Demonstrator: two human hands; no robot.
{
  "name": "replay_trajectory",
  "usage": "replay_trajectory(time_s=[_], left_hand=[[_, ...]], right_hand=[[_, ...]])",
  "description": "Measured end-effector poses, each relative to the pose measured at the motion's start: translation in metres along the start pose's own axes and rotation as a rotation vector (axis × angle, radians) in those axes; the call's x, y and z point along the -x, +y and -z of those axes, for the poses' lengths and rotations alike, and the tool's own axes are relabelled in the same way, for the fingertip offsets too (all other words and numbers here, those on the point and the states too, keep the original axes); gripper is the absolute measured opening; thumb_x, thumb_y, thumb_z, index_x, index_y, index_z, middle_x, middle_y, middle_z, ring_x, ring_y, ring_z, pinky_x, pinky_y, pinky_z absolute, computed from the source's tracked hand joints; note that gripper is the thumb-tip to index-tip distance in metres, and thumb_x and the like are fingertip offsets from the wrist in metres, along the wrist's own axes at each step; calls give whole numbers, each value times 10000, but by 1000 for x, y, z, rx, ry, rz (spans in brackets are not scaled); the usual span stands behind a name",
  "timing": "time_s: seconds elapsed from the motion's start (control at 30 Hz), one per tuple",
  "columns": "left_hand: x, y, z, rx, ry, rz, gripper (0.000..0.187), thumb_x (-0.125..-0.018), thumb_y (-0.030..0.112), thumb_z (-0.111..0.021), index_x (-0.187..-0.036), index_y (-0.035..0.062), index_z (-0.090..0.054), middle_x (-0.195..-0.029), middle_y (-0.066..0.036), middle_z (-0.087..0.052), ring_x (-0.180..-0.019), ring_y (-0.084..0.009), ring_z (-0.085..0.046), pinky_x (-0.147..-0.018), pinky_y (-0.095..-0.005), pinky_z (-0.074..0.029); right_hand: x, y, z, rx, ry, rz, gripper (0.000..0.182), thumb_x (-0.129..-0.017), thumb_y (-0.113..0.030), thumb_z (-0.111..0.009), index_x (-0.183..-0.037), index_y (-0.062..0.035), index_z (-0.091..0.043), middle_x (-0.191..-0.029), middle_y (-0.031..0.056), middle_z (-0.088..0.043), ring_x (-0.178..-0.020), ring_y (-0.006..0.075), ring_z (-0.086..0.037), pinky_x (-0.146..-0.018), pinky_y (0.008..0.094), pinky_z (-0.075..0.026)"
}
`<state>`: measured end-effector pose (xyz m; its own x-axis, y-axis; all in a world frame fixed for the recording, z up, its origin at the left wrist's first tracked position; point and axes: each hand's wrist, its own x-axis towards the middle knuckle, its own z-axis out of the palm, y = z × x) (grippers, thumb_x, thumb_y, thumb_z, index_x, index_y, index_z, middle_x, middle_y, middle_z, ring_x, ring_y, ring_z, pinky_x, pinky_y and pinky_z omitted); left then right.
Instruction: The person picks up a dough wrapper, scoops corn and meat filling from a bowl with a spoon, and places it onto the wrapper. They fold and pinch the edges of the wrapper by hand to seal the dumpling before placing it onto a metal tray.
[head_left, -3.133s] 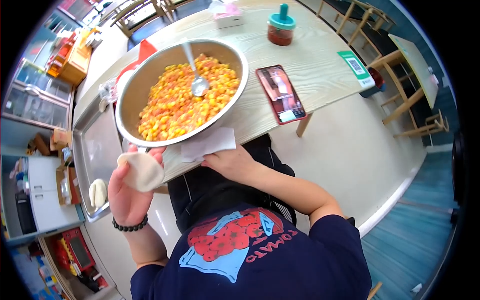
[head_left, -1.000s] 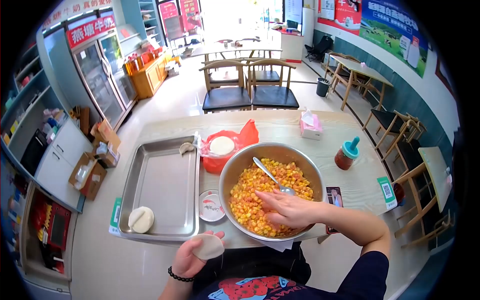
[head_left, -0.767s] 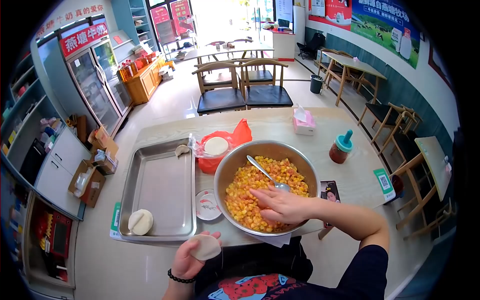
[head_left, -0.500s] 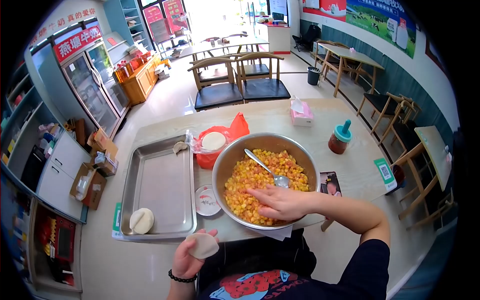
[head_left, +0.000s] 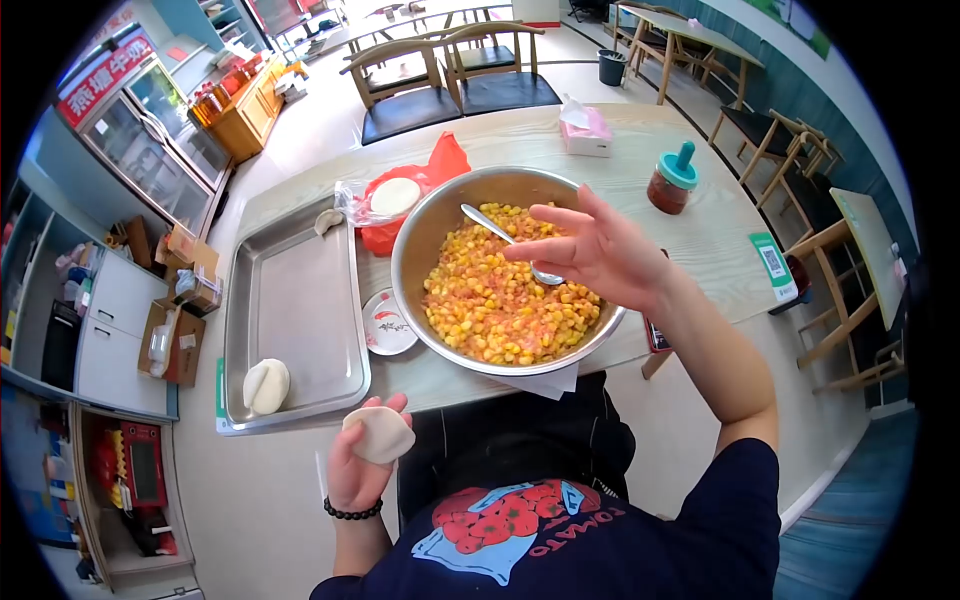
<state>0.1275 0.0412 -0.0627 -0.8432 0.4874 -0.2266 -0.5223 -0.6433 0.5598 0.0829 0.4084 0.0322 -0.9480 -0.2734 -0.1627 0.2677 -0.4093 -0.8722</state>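
A round dumpling wrapper (head_left: 386, 436) rests in my left hand (head_left: 356, 470), held by the thumb and fingers before the table's front edge. Over the right side of a large steel bowl (head_left: 408, 262), my right hand (head_left: 612, 250) is raised with its fingers spread and nothing in it. Yellow corn mixed with pinkish minced filling (head_left: 500, 310) fills much of the bowl. In it leans a metal spoon (head_left: 490, 222), its lower end partly behind my right fingers. Left of the bowl, a steel tray (head_left: 300, 300) holds a stack of wrappers (head_left: 266, 386) and one folded dumpling (head_left: 328, 221).
Behind the tray, a red plastic bag (head_left: 446, 160) holds more wrappers (head_left: 395, 197). A small white dish (head_left: 386, 325) sits between tray and bowl. Further right are a pink tissue box (head_left: 586, 134) and a teal-lidded jar (head_left: 672, 182). Chairs (head_left: 410, 90) stand beyond the table.
My right hand has lifted from the filling, moving up and right, and its fingers have spread. My left hand still holds the wrapper. The view has tilted downward.
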Motion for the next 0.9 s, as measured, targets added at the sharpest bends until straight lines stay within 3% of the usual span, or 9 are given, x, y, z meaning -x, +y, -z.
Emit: replay_trajectory(time_s=[0.3,0.43,0.53,0.67,0.73,0.77,0.8,0.87,0.9], left_hand=[[-2,-3,-12,-4,-6,8,408,-852,178,-539,-1224,21,-483,-1313,-261,-428,-1149,-383,-488,-996,-453,-388],[-8,-10,-20,33,15,58,382,-854,180,-532,-1191,0,-507,-1306,-264,-436,-1150,-389,-490,-1002,-456,-380],[-9,-12,-25,-19,-47,76,396,-862,184,-522,-1213,4,-486,-1309,-263,-434,-1158,-386,-485,-1007,-456,-374],[-7,-12,-27,-28,-47,72,381,-868,193,-516,-1201,10,-495,-1299,-262,-448,-1164,-373,-486,-1008,-449,-374],[-6,-12,-27,-36,-23,75,378,-867,197,-519,-1197,13,-497,-1295,-259,-455,-1163,-371,-489,-1005,-447,-379],[-6,-12,-27,-49,-21,69,378,-868,197,-519,-1198,15,-496,-1295,-257,-456,-1165,-370,-488,-1004,-446,-381],[-6,-12,-27,-60,-18,71,377,-869,197,-520,-1199,17,-495,-1295,-255,-457,-1166,-370,-487,-1002,-446,-383],[-6,-12,-19,-30,-38,82,379,-876,200,-523,-1213,27,-501,-1314,-245,-442,-1173,-375,-478,-1009,-449,-378],[-5,-12,-20,-42,-57,67,379,-879,204,-527,-1225,52,-508,-1329,-230,-431,-1173,-358,-476,-1008,-442,-382]], right_hand=[[54,-2,-44,-162,-113,175,803,-910,-632,-146,-1448,-37,-101,-1210,307,-513,-1305,355,-339,-1096,446,-160],[118,-10,-102,-104,-659,415,923,-840,-726,-79,-1411,-51,189,-1198,375,-474,-1275,447,-342,-1082,557,7],[104,-10,-101,-18,-1089,678,1022,-838,-713,-235,-1381,35,202,-1237,300,-494,-1339,459,-172,-1106,511,-59],[108,2,-107,-86,-1031,803,1112,-796,-747,-255,-1341,87,239,-1231,318,-489,-1347,451,-150,-1111,492,-77],[108,-32,-92,396,-1183,740,1134,-765,-766,-260,-1313,33,329,-1232,340,-471,-1356,451,-76,-1103,480,-132],[121,-58,-103,496,-1107,428,935,-867,-587,-453,-1419,74,-90,-1101,303,-574,-1230,436,-401,-952,402,-408],[119,-43,-98,487,-1097,420,935,-867,-587,-453,-1419,74,-90,-1101,303,-574,-1230,436,-401,-952,402,-408],[116,8,-81,550,-845,942,1194,-715,-845,-190,-1401,109,19,-1419,265,-294,-1382,390,-93,-1096,505,-57],[119,12,-69,678,-774,879,1229,-677,-863,-212,-1390,133,-107,-1418,225,-327,-1379,377,-133,-1096,498,-78]])
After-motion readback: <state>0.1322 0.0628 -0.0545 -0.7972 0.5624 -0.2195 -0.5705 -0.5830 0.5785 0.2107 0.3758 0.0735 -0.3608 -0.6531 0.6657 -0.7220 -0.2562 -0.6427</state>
